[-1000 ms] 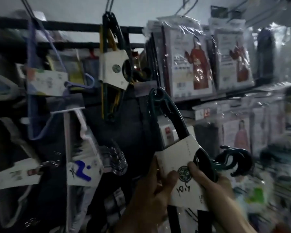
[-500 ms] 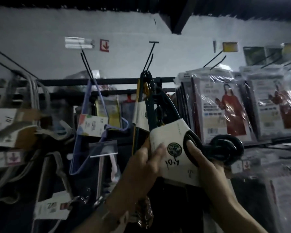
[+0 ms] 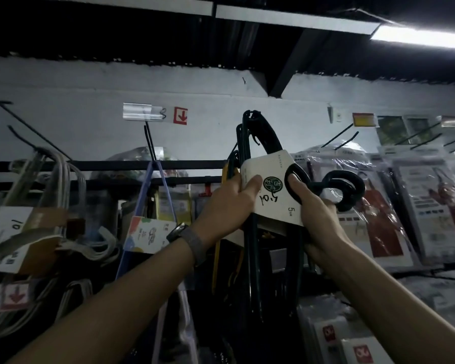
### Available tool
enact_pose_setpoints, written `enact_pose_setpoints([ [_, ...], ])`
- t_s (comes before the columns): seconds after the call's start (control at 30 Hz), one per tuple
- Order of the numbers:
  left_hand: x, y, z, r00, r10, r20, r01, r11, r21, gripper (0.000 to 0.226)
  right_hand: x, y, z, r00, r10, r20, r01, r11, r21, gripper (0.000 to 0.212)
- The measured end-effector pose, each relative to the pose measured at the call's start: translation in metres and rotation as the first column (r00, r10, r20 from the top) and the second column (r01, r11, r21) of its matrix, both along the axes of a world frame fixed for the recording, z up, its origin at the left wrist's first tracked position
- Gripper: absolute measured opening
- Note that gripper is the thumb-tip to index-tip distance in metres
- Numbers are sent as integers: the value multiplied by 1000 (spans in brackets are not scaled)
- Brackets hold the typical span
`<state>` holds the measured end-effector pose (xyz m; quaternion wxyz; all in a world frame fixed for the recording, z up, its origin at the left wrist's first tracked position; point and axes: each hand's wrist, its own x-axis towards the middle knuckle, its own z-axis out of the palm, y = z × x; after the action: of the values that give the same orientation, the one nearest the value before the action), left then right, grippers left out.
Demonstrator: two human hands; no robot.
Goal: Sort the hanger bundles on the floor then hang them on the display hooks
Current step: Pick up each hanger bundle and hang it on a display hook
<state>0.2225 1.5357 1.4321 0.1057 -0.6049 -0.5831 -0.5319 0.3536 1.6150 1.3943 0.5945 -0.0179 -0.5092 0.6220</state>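
both hands grasp the bundle (image 3: 263, 136) by its card (image 3: 273, 206): left hand (image 3: 227, 203) on the card's left edge with the thumb on its face, right hand (image 3: 319, 219) curled round the right side beside the hanger hooks (image 3: 357, 185). the bundle is raised before the wall, above the rail (image 3: 103, 164). its peg is hidden behind it. best to tip the top end onto the peg squarely and let go only once the weight hangs.
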Motion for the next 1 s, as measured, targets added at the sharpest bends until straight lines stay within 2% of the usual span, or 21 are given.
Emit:
enact_pose_setpoints([
  [0.13, -8, 3, 3, 997, -16, -78, 18, 999, 27, 43, -10, 9, 2, 1000, -24, 8, 23, 999, 29, 34],
  [0.23, -15, 8, 2, 995, -55, -85, 57, 998, 15, 48, -15, 13, -1, 999, -33, -2, 33, 999, 23, 32],
  [0.33, -20, 14, 1, 990, -76, -116, 77, 997, 4, 45, -18, 18, -3, 999, -52, -14, 52, 998, 23, 32],
  [0.5, -27, 21, 7, 982, -62, -177, 70, 997, 36, 43, -23, 20, 4, 995, -94, -40, 96, 994, 49, 24],
  [0.6, -29, 25, 12, 978, -70, -199, 77, 997, 25, 46, -28, 23, 6, 992, -119, -44, 121, 991, 48, 27],
  [0.73, -37, 30, 15, 977, -88, -193, 92, 996, 16, 49, -37, 26, 8, 996, -91, -26, 91, 996, 13, 37],
  [1.0, -44, 31, 3, 979, -135, -155, 144, 989, 44, 50, -42, 30, -4, 993, -109, -37, 109, 994, -8, 37],
])
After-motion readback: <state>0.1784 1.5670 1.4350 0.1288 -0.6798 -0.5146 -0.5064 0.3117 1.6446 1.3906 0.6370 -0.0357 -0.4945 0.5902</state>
